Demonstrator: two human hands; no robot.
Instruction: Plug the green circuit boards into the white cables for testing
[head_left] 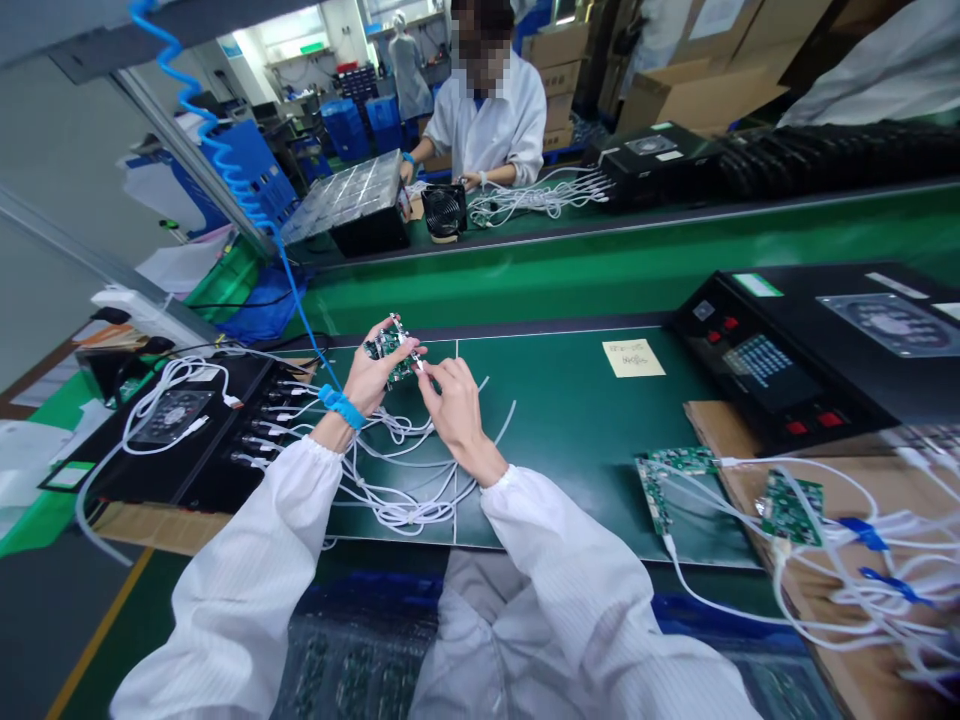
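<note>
Head view: circuit board (pixel 385 346) raised over the desk (pixel 562 430)
Left hand (pixel 366 378) fingers grip it, long axis apparently slanting far-left to near-right; right hand (pixel 454 402) fingers pinch a white piece (pixel 419 367) at its edge.

The left hand (pixel 366 378) holds a green circuit board (pixel 385 345); the right hand (pixel 456 408) pinches a small white piece (pixel 418 367) at its edge; white cables (pixel 409 514) lie looped on the worktop (pixel 559 430) beside a black box (pixel 214 455).

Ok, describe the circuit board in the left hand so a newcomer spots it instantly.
Above the green table, find the left hand with the blue wristband. It grips a small green circuit board. Unlike the other boards, to the right, this one is held.
</note>
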